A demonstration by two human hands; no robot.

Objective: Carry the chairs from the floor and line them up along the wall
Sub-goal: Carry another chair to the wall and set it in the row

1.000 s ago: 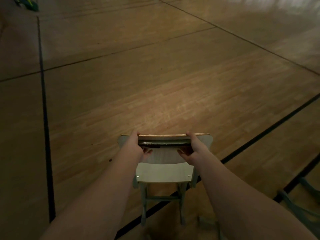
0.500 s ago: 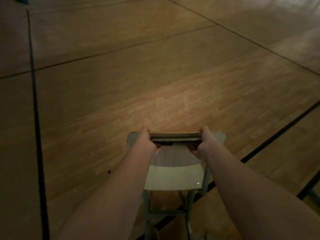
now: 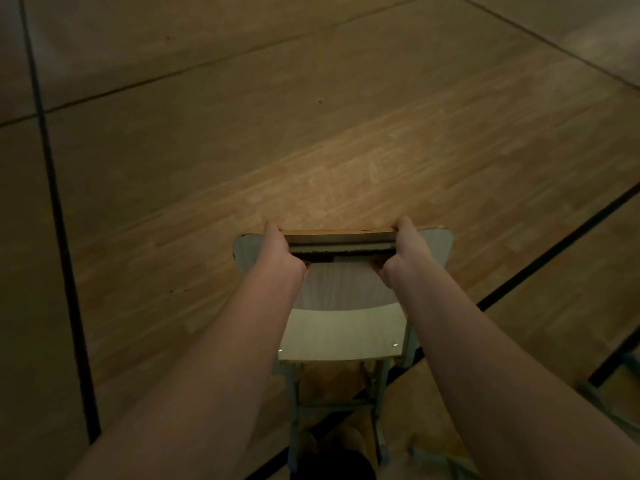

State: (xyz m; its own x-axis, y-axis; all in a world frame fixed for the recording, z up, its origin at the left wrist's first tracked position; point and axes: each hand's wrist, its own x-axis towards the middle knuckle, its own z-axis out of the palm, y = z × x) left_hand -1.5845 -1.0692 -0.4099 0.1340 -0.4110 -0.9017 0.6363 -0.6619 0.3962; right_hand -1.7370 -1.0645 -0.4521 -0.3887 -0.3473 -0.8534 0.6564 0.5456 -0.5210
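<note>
Since a second ago the dark floor lines have slid across the view and a green object at the top left corner has dropped out of sight, while both hands keep the same hold on the chair [image 3: 341, 336]. Dim view from a head camera, looking down two bare forearms at a small pale chair held out in front of the person, low in the middle of the view. Left hand [image 3: 277, 251] and right hand [image 3: 405, 251] each grip its far wooden edge, one near each end, fingers curled under it. Pale green chair legs point back toward the person; whether they touch the wooden floor [image 3: 311, 133] cannot be told. One long black line [image 3: 59, 237] runs down the floor at left, and a diagonal black line [image 3: 554, 258] crosses at right. A greenish frame [image 3: 602, 393] sits at the lower right edge, too dark to identify
</note>
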